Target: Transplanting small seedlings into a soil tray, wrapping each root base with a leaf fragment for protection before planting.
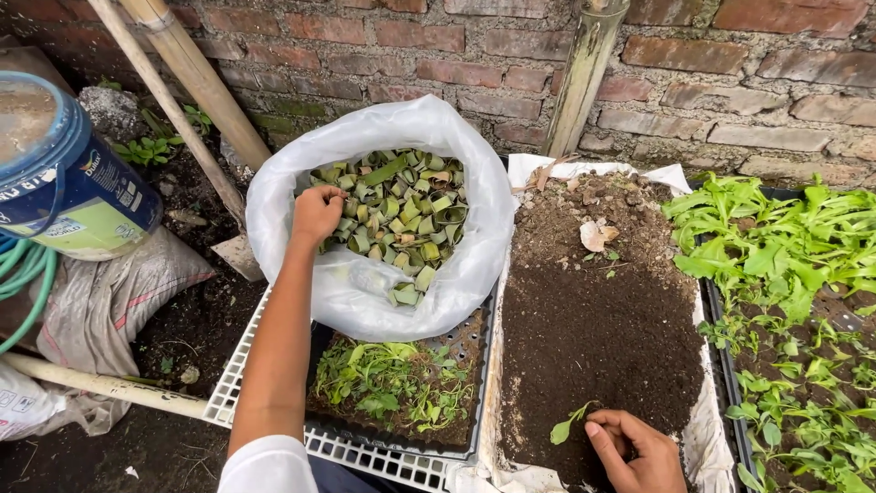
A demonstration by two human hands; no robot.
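Two bare hands are at work over a garden bed, and nearest the camera the right hand [639, 447] sits low on the dark soil [598, 338], fingers curled in, pinching a small green seedling [568, 424] whose leaf pokes out just to the left of the fingertips and lies against the dirt. That soil fills a long trough lined with white sheeting [703, 429]. Beside it, to the left, a black tray of seedlings [392, 383] rests on a white plastic grid [246, 365], and the left forearm runs right up across that grid. Follow the arm and the left hand [317, 215] is reaching over the rim of a white plastic bag [365, 283], fingers bunched together and dipped down among the rolled leaf cups [401, 215] that fill it; whether it actually has one pinched, I cannot tell, since the fingertips are hidden. Off to the right, a tray of leafy green plants [776, 246] crowds the edge. On the far left stands a blue bucket [64, 173] with a green hose [23, 274] under it. Bamboo poles [196, 78] lean against the brick wall [712, 73] at the back.
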